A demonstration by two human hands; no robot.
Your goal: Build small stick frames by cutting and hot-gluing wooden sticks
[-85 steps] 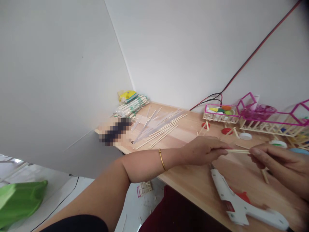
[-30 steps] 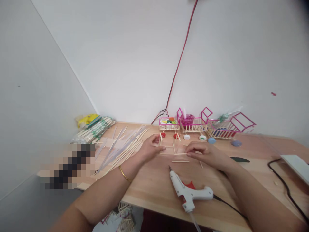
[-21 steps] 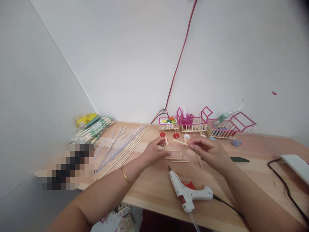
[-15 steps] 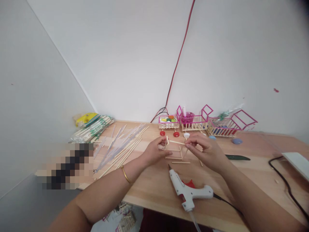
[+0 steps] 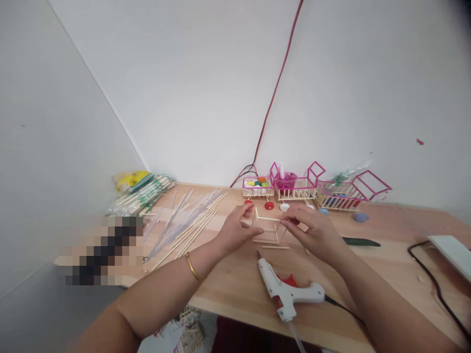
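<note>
A small box-like frame of wooden sticks (image 5: 265, 241) stands at mid-table. My left hand (image 5: 235, 229) is at its left side, thumb and fingers around an upright corner. With thumb and fingertips, my right hand (image 5: 312, 226) pinches the right end of a short wooden stick (image 5: 269, 218). This stick lies level across the frame's top, its left end meeting the left upright. My right fingers hide its right end. One loose short stick (image 5: 275, 247) lies in front of the frame. Nearer to me rests a white hot glue gun (image 5: 285, 289) with a red trigger, nozzle pointing toward the frame.
Long sticks (image 5: 195, 228) and clear glue sticks (image 5: 172, 230) spread at left, by packaged sticks (image 5: 143, 196). Pink-edged stick carts (image 5: 296, 193) with bottle-cap wheels line the wall. At right are a dark green knife-shaped object (image 5: 362, 241) and a black cable (image 5: 434, 274).
The right hand has moved the short stick's left end against the left upright, and the stick now lies along the frame's top. The left hand stays nearly still. The glue gun has not moved.
</note>
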